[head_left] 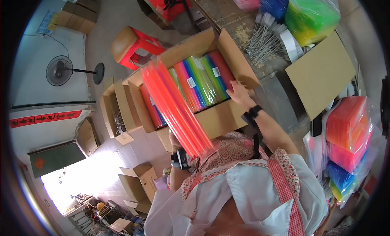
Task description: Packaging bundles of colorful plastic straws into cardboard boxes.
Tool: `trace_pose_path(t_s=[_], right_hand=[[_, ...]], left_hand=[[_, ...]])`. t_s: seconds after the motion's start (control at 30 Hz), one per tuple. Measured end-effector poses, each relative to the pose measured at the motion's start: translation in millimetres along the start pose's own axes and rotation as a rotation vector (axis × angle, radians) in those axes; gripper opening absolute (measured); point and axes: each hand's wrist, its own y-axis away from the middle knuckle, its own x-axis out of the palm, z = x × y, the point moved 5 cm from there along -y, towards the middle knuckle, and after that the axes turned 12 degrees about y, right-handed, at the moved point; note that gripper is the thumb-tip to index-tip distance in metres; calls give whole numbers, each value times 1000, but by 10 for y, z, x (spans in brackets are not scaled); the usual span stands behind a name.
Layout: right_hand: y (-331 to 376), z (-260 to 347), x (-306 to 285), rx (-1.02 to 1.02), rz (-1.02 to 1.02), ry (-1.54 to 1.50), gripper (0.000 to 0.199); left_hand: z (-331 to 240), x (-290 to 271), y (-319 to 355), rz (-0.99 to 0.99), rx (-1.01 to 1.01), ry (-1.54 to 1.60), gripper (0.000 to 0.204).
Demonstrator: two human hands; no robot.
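Note:
A long bundle of coral-red plastic straws (178, 110) slants across the near left part of an open cardboard box (221, 120). My left hand (174, 141), largely hidden behind the bundle's lower end, is closed on it. Inside the box lie clear-wrapped packs of coloured straws (203, 79), in red, blue, green, yellow and purple, some with white labels. At the box's right end my right hand (240, 94) reaches over the near wall, fingers stretched out by the packs and holding nothing I can see.
On the table at right are thin wire brushes (266, 39), a loose cardboard piece (321, 75) and bagged coloured straws (347, 122). A red stool (140, 47) stands beyond the box. Smaller open cartons (140, 183) and a standing fan (59, 71) are at left.

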Motion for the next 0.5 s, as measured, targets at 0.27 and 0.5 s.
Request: trace_pose_path(t_s=[0.27,0.5], right_hand=[[-433,59,450,360,290,230,44],[-537,-21,532,497,132,308,40]], left_hand=[[-291,-14,715,-315,236,-207,63],[-115,283,571,221,88,98,58]])
